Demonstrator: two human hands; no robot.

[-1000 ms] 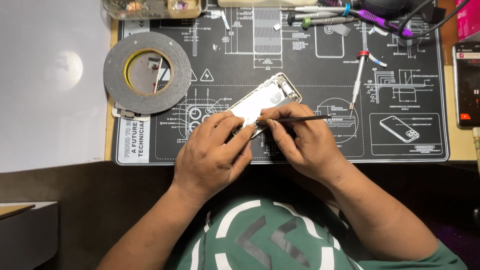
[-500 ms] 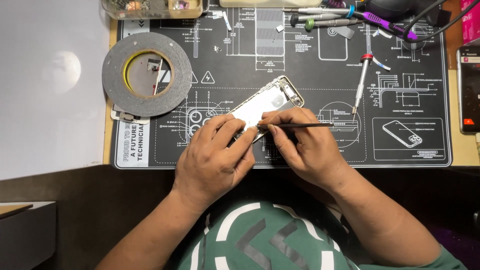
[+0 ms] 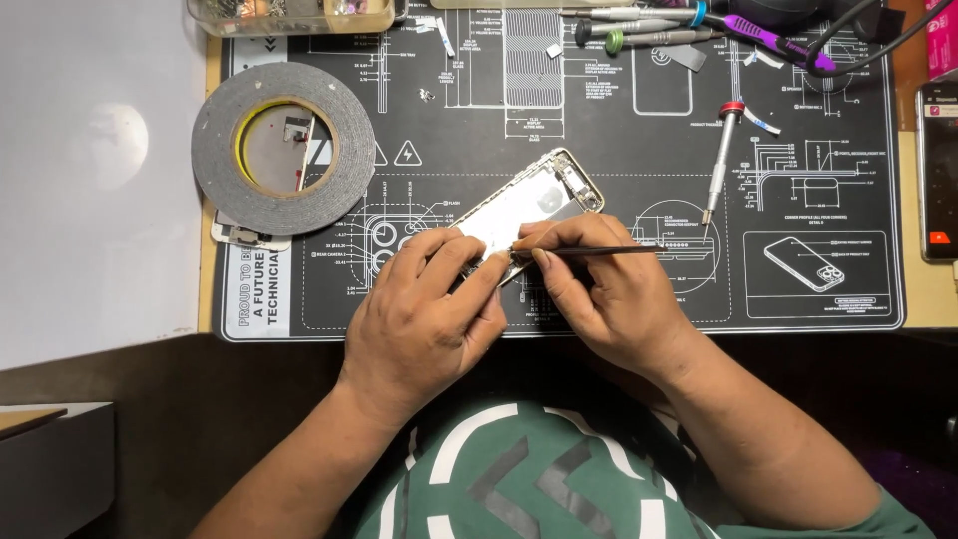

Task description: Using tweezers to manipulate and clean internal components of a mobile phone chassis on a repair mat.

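Little has moved: left hand [image 3: 424, 314] still pins the phone [image 3: 524, 210] on the mat [image 3: 639, 150], right hand [image 3: 609, 294] grasping a thin tool [image 3: 599, 251]. Pressing harder, the tip could skid and scratch the phone.

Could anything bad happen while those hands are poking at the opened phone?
Maybe. The right hand holds a thin black tool with its tip at the phone frame; a slip could scratch the inside. The left hand pins only the near end, so the frame might twist. The red-capped screwdriver lies loose close by, and an elbow or wrist could knock it.
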